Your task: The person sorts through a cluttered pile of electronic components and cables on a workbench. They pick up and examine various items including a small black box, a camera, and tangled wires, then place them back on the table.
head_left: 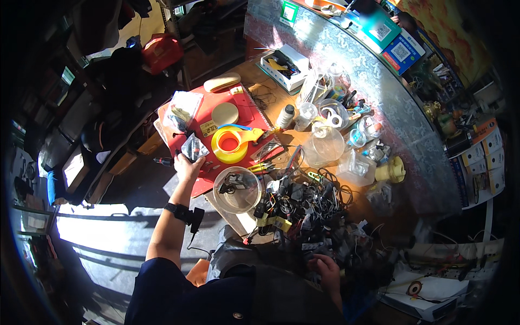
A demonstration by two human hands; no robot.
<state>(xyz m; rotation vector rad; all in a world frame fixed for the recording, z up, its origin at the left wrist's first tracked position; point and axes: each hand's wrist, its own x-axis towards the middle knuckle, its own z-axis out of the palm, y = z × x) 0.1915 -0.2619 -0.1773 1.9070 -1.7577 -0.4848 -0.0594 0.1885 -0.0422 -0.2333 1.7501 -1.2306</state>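
Note:
My left hand [188, 166] is closed on a small clear plastic bag [194, 147] with something dark and a bit of red inside, over the near-left part of a red mat [248, 112]. A dark, thin tool-like thing [162, 161] juts out left of that hand; whether I hold it cannot be made out. Just right of the bag lies a yellow ring-shaped tape roll [230, 154]. My right hand [326, 269] is low by the near edge of a tangled heap of black cables and adapters [303, 203]. Its fingers are curled, and shadow hides what is between them.
A round clear tub [237, 205] with a few black parts stands between my arms. Beyond the cables are clear plastic containers [323, 147], a white box [284, 69] and a yellow cup [391, 170]. A curved marbled partition [374, 86] bounds the far right side.

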